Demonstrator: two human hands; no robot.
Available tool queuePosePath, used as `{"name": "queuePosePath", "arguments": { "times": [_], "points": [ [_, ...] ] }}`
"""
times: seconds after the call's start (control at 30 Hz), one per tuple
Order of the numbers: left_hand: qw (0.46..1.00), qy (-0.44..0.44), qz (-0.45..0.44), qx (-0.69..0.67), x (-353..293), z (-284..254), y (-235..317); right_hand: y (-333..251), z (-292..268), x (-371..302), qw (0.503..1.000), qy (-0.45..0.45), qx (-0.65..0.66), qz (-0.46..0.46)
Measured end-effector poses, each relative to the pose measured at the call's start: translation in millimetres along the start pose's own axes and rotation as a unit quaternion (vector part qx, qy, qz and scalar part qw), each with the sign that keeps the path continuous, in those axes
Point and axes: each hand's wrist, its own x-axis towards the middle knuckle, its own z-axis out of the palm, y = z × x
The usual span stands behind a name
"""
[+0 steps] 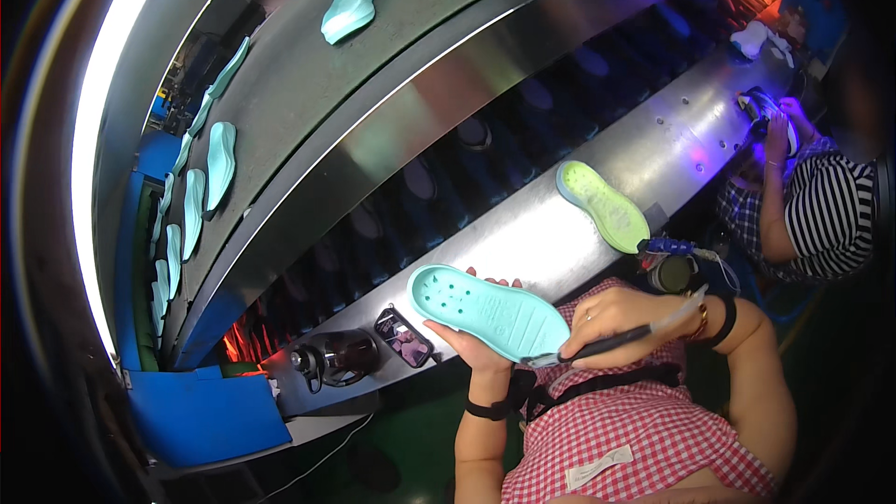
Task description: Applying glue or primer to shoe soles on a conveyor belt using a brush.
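A turquoise shoe sole (487, 310) lies tilted across my left hand (478, 349), which holds it from below with fingertips showing past its far edge. Several small holes mark its left end, and ridges cross its middle. My right hand (618, 319) grips a slim brush (611, 343) with a dark handle and a pale rear end. The brush tip touches, or nearly touches, the rim at the sole's right end. Beyond my hands, a yellow-green sole with a bluish edge (605, 207) rests on the metal ledge (504, 259).
A dark conveyor belt (280, 107) curves past at the left, carrying several turquoise soles (353, 2). On the ledge sit a phone (405, 337) and a dark lidded jug (349, 355). A small pot (672, 273) stands at right. Farther right, a co-worker's hands (777, 135) handle a shoe.
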Motion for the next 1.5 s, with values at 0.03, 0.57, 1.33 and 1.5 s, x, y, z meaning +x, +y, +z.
{"name": "queuePosePath", "arguments": {
  "times": [0.03, 0.57, 1.33, 1.5],
  "points": [
    [1.0, 0.002, -0.003, 0.002, -1.6, 3.9, 0.0, -5.9, -8.2, 2.5, 1.0, -0.002, 0.029, 0.001],
    [0.988, -0.082, 0.131, -0.026, 3.8, 25.1, 17.7, -10.6, -13.2, 9.9, 0.998, -0.026, 0.052, -0.029],
    [0.998, 0.028, 0.06, -0.012, -8.4, 51.0, 7.6, 11.0, 13.6, -7.4, 0.918, 0.137, 0.345, 0.139],
    [0.995, 0.008, 0.06, -0.079, -16.5, 69.3, -5.9, 14.0, 19.7, -4.7, 0.856, 0.176, 0.455, 0.172]
  ]
}}
